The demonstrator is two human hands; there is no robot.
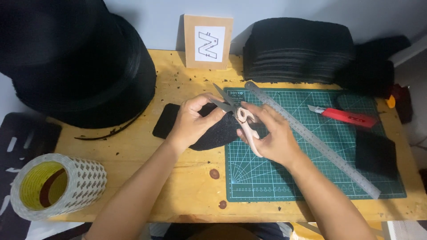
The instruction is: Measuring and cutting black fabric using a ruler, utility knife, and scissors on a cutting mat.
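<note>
black felt piece [213, 133] partly hidden under left hand [192, 123]

Ruler [311, 138] and cutter [342, 115] block the right; front clear

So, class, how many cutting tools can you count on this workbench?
2: the scissors in the right hand, and a red utility knife on the green cutting mat. Others may be hidden.

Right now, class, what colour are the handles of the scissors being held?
Pale pink handles on the metal-bladed scissors, seen in the head view.
</note>
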